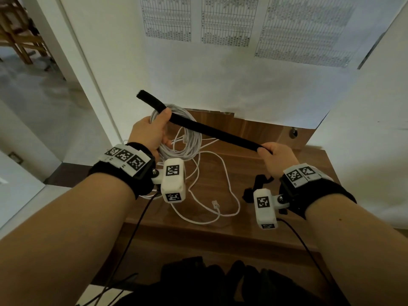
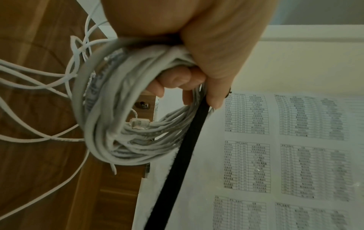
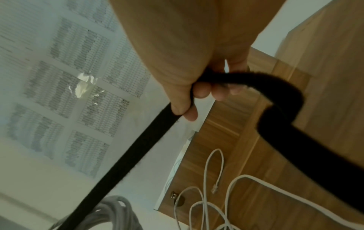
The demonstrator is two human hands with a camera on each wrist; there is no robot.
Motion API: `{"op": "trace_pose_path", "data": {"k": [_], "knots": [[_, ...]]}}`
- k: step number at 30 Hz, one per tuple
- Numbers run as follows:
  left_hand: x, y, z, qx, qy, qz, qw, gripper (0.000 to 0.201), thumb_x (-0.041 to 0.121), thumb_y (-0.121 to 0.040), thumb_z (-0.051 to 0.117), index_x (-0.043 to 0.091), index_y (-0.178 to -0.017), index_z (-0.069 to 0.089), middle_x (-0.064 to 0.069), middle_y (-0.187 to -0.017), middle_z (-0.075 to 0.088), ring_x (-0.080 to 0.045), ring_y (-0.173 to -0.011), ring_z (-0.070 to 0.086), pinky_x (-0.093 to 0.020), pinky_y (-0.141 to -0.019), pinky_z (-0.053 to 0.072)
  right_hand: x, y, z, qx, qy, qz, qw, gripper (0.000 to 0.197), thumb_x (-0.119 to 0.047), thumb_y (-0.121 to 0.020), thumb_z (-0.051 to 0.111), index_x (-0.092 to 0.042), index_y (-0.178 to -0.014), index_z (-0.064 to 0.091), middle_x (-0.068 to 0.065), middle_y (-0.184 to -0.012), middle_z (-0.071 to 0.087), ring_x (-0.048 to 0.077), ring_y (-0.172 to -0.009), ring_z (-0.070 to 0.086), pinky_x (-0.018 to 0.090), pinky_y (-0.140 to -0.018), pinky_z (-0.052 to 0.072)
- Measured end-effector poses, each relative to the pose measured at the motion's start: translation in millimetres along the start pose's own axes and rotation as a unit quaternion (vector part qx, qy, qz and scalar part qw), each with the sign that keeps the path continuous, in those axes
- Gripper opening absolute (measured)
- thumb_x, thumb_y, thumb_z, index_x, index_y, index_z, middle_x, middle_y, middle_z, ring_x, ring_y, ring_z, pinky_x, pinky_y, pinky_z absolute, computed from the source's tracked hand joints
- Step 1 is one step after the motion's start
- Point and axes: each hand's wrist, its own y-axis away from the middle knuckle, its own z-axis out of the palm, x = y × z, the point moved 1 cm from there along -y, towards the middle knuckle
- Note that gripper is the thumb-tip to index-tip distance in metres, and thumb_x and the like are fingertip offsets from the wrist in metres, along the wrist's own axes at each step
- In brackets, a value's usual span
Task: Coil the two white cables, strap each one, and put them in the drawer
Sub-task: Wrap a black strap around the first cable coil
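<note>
My left hand [image 1: 150, 131] grips a coiled white cable [image 1: 185, 138] above the wooden top, and its thumb presses one end of a black strap [image 1: 212, 131] against the coil. The left wrist view shows the fingers curled through the coil [image 2: 126, 124] with the strap [image 2: 183, 155] running away from the thumb. My right hand [image 1: 276, 157] pinches the strap's other end [image 3: 128, 152], so the strap is stretched between both hands. Its free tail [image 3: 295, 124] hangs below the right hand. The second white cable [image 1: 229, 195] lies loose on the wood, its clear plug [image 1: 215, 204] near the front.
The wooden cabinet top [image 1: 287, 173] butts against a white wall with printed tables [image 1: 220, 18]. A metal knob [image 1: 293, 132] sits on a wooden panel at the back right. An open doorway with grey floor [image 1: 33, 96] lies to the left.
</note>
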Motion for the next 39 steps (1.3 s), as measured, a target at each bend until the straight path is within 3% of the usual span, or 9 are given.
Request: {"op": "trace_pose_path", "data": {"k": [4,10,17,24,27,31,34,37,39], "knots": [[-1.7,-4.4,8.2,-0.020,-0.025,0.011,0.999,0.033,0.044,-0.083,0.069,0.013,-0.077,0.058,0.001,-0.042,0.044,-0.018,-0.040,0.043,-0.034,-0.057,0.044,1.8,-9.3,3.4,-0.010,-0.019,0.036,0.999,0.030,-0.015,-0.100,0.041,-0.011,-0.125,0.057,0.005,-0.091,0.058,0.012,-0.064,0.050,0.023,-0.053,0.035],[-9.4,5.1,36.6,-0.053,-0.153,0.070,0.984,0.032,0.042,-0.085,0.067,0.009,-0.089,0.064,-0.004,-0.066,0.059,-0.016,-0.049,0.053,-0.039,-0.062,0.054,-13.8,-7.9,11.5,-0.001,-0.159,-0.003,0.987,0.012,-0.027,-0.093,0.060,-0.021,-0.101,0.066,-0.004,-0.073,0.059,0.014,-0.064,0.053,0.033,-0.065,0.044],[-16.5,26.2,68.7,-0.192,-0.259,0.099,0.941,0.026,0.042,-0.088,0.064,0.016,-0.087,0.063,0.000,-0.071,0.065,-0.008,-0.050,0.057,-0.018,-0.049,0.047,-53.8,3.4,15.6,-0.024,-0.162,-0.110,0.980,0.005,-0.014,-0.086,0.068,-0.015,-0.090,0.071,-0.003,-0.080,0.068,0.007,-0.072,0.061,0.017,-0.067,0.049],[-19.1,28.6,73.8,-0.262,-0.223,0.020,0.939,0.031,0.033,-0.087,0.067,0.007,-0.104,0.064,-0.002,-0.069,0.066,-0.006,-0.046,0.052,-0.018,-0.048,0.046,-55.5,7.5,21.1,-0.018,-0.103,-0.130,0.986,0.006,-0.015,-0.082,0.070,-0.010,-0.085,0.072,0.002,-0.082,0.068,0.014,-0.076,0.063,0.019,-0.068,0.047],[-17.8,25.7,71.3,-0.258,-0.237,0.017,0.936,0.029,0.031,-0.085,0.070,0.009,-0.103,0.064,-0.003,-0.073,0.068,-0.009,-0.051,0.058,-0.024,-0.054,0.050,-52.0,6.6,23.0,-0.024,-0.095,-0.125,0.987,0.010,-0.021,-0.085,0.070,-0.016,-0.090,0.063,-0.003,-0.083,0.064,0.007,-0.074,0.060,0.009,-0.062,0.043],[-15.6,22.7,64.8,-0.231,-0.228,0.015,0.946,0.022,0.019,-0.083,0.070,0.008,-0.102,0.065,-0.012,-0.092,0.073,-0.028,-0.086,0.070,-0.044,-0.084,0.057,-49.7,6.4,22.3,-0.048,-0.089,-0.122,0.987,0.012,-0.025,-0.090,0.064,-0.020,-0.088,0.054,-0.006,-0.077,0.058,0.005,-0.068,0.053,0.014,-0.059,0.038],[-14.6,19.9,58.1,-0.213,-0.226,0.010,0.950,0.019,0.015,-0.085,0.064,0.006,-0.102,0.065,-0.013,-0.091,0.070,-0.030,-0.088,0.067,-0.040,-0.083,0.056,-44.3,3.3,18.9,-0.048,-0.073,-0.118,0.989,0.013,-0.028,-0.095,0.058,-0.019,-0.087,0.053,-0.008,-0.074,0.053,0.004,-0.063,0.047,0.012,-0.054,0.034],[-13.9,14.3,47.6,-0.183,-0.157,-0.026,0.970,0.015,0.015,-0.080,0.064,0.008,-0.093,0.066,-0.018,-0.087,0.068,-0.038,-0.085,0.066,-0.051,-0.086,0.055,-27.4,-4.9,9.9,-0.013,-0.065,-0.071,0.995,0.015,-0.030,-0.097,0.053,-0.016,-0.091,0.053,-0.006,-0.076,0.051,0.006,-0.065,0.046,0.017,-0.056,0.034],[-13.7,14.3,43.1,-0.175,-0.091,-0.057,0.979,0.005,0.006,-0.089,0.059,0.010,-0.087,0.063,-0.015,-0.078,0.067,-0.030,-0.072,0.066,-0.046,-0.076,0.058,-17.5,-8.7,3.5,0.004,-0.066,-0.043,0.997,0.015,-0.030,-0.098,0.050,-0.016,-0.098,0.054,-0.006,-0.080,0.053,0.009,-0.070,0.049,0.019,-0.058,0.035]]}}
